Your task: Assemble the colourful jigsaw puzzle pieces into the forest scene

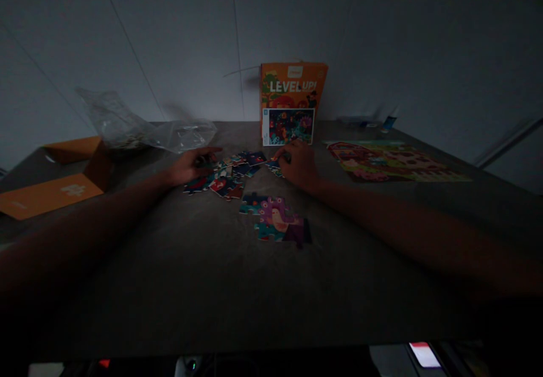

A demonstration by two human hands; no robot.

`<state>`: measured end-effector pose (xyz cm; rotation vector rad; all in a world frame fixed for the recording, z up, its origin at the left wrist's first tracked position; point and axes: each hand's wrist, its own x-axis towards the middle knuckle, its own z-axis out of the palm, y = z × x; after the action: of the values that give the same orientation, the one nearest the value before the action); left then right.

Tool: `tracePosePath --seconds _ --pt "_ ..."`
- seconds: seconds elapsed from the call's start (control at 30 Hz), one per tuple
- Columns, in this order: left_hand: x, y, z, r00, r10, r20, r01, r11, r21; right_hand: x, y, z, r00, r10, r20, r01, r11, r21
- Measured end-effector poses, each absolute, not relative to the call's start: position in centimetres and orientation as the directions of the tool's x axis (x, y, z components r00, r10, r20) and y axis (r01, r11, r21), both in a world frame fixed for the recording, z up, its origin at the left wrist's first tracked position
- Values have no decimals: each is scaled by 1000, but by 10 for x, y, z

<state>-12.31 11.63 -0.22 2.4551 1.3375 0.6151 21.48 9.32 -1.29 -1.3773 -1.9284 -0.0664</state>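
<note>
My left hand (190, 166) lies at the left side of a loose pile of jigsaw puzzle pieces (227, 187), fingers stretched apart over its edge. On the far right of the pile, my right hand (300, 165) has its fingers closed on a puzzle piece (275, 168), partly hidden beneath them. Nearer to me sits a small joined cluster of pieces (275, 221) showing a purple creature with a teal background. A picture card (291, 127) with a dark, colourful scene leans against an orange "LEVEL UP!" box (278, 77), just behind my right hand.
An open orange box part (80, 179) stands at left, with a clear plastic bag (116, 120) behind it. At right lies an assembled farm-scene puzzle (394, 162); a small tube (389, 122) stands beyond it. A white wall (178, 43) closes off the table's back. The light is dim.
</note>
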Motion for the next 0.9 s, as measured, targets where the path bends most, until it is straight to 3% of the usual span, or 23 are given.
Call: tracePosePath --seconds 0.2,0.37,0.47,0.57,0.67,0.9 --pt "-118 113 0 453 858 242 737 -513 440 215 91 -11 -140 798 586 835 413 -363" --pt "-104 101 1 561 674 480 708 -692 142 214 87 -9 -185 803 567 846 424 -324" --pt "-89 96 0 679 558 477 606 -793 64 212 82 -8 -294 776 558 831 496 -251" --pt "-77 95 -2 804 480 351 485 -871 80 211 80 -10 -389 755 528 811 552 -192" --pt "-75 96 -5 836 473 278 450 -881 143 211 83 -15 -373 803 465 839 506 -201" --pt "-79 98 -7 824 477 304 438 -878 192 212 90 -19 -286 870 403 894 393 -215"
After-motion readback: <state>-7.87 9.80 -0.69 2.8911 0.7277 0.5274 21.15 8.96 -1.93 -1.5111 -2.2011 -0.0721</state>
